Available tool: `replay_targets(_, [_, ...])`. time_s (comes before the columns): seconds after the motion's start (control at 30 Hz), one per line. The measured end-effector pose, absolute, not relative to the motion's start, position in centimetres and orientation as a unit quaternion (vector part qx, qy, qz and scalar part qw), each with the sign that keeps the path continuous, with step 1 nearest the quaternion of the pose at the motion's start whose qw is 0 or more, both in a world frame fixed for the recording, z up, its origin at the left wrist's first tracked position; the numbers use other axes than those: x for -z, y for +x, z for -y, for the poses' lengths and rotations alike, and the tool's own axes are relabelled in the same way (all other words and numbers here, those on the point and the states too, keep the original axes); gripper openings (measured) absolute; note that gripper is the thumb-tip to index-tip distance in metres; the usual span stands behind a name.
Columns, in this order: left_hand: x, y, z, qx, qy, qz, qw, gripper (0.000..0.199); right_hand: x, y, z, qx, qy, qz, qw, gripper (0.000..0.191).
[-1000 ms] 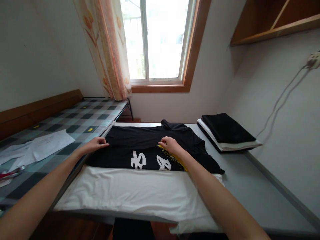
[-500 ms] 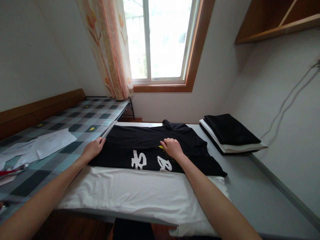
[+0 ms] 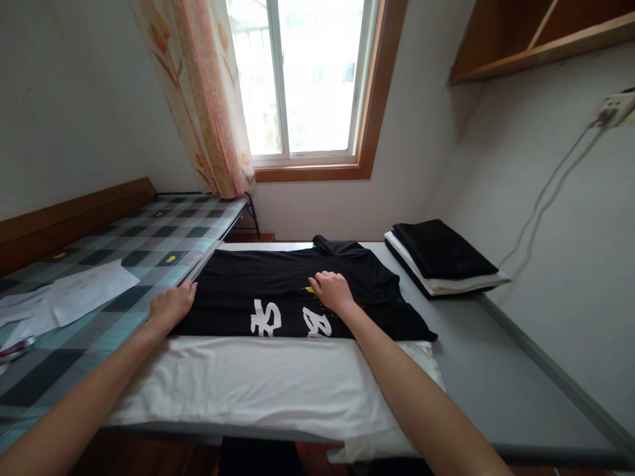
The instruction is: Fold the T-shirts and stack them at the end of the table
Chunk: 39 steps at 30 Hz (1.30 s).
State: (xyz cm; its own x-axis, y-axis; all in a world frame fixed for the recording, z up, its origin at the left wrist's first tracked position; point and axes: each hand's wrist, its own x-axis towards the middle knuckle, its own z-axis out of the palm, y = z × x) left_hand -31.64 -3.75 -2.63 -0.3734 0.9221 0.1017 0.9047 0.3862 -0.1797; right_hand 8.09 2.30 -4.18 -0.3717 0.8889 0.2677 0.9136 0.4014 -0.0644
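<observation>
Head view: black T-shirt (image 3: 278, 268) lies on the table (image 3: 516, 383) in front of me, long side across, sleeve end to the right. My left hand (image 3: 173, 305) is at the shirt's left end, fingers curled down at the edge; can't tell if fabric is pinched. My right hand (image 3: 331, 291) sits on the shirt's middle, fingers bent and close together, beside a yellow print (image 3: 310, 289); can't tell whether that grip holds cloth either. White lettering (image 3: 266, 318) shows on the shirt between my forearms. White cloth (image 3: 272, 370) spreads along my side of the shirt, its right part hanging over the table's near edge. Folded black-and-white stack (image 3: 439, 250) at far right, apart from the shirt. Bed with checked cover (image 3: 198, 221) on the left, papers (image 3: 89, 291) on it.
</observation>
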Motion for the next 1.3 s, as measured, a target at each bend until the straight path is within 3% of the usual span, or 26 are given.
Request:
replay_targets(0.17, [2.8, -30.3, 4.0, -0.067, -0.582, 0.795, 0.159, 0.048, 4.1, 8.1, -2.3, 0.044, -0.543, 0.828, 0.135, 0.044])
replay_targets(0.33, [2.0, -26.9, 3.5, -0.006, -0.655, 0.712, 0.252, 0.039, 4.1, 8.0, -2.2, 0.044, -0.541, 0.829, 0.138, 0.043])
replay_targets(0.5, [2.1, -21.0, 1.3, 0.091, -0.750, 0.636, 0.158, 0.039, 3.9, 8.0, -2.1, 0.038, -0.545, 0.827, 0.132, 0.043])
replay_targets(0.7, [4.3, -14.8, -2.7, 0.108, -0.816, 0.566, 0.039, 0.044, 4.1, 8.3, -2.4, 0.012, -0.558, 0.815, 0.158, 0.044])
replay_targets(0.93, [6.4, -13.7, -4.9, 0.106, -0.798, 0.592, 0.017, 0.056, 4.6, 8.5, -2.8, -0.006, -0.562, 0.806, 0.187, 0.043])
replay_targets(1.3, [6.4, -13.8, -4.4, 0.132, -0.797, 0.590, 0.021, 0.053, 4.4, 8.2, -2.6, 0.010, -0.568, 0.801, 0.188, 0.035])
